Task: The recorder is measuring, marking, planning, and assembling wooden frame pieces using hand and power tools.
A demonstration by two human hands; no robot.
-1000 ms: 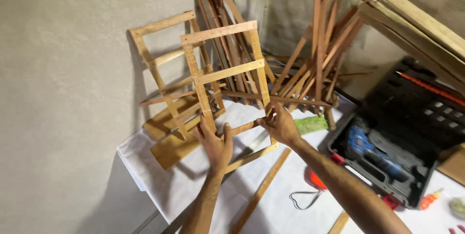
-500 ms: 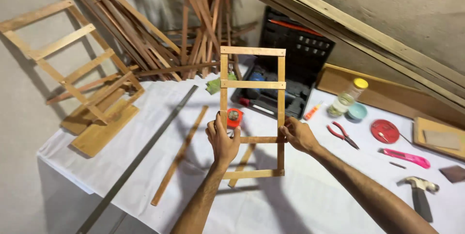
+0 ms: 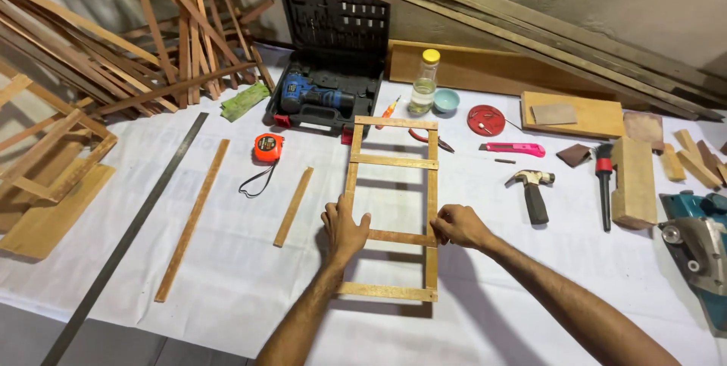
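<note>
Since the earlier frame, we note the wooden ladder-like frame (image 3: 394, 207) has come down from an upright hold in front of the camera to lie nearly flat over the white-covered desk (image 3: 227, 275). Our left hand (image 3: 344, 228) grips the left rail, its fingers clamped around it near the third rung; our right hand (image 3: 457, 226) holds the right rail at the same height, fingers closed on the wood. The frame sits between a loose short strip (image 3: 294, 206) on the left and a hammer (image 3: 532, 188) on the right, well apart from both. An orange tape measure (image 3: 267, 147) and a cased blue drill (image 3: 312, 95) lie beyond.

We judge the step in hand to be setting the frame down for checking. The next move calls for lowering both rails evenly, so that no joint is strained.
</note>
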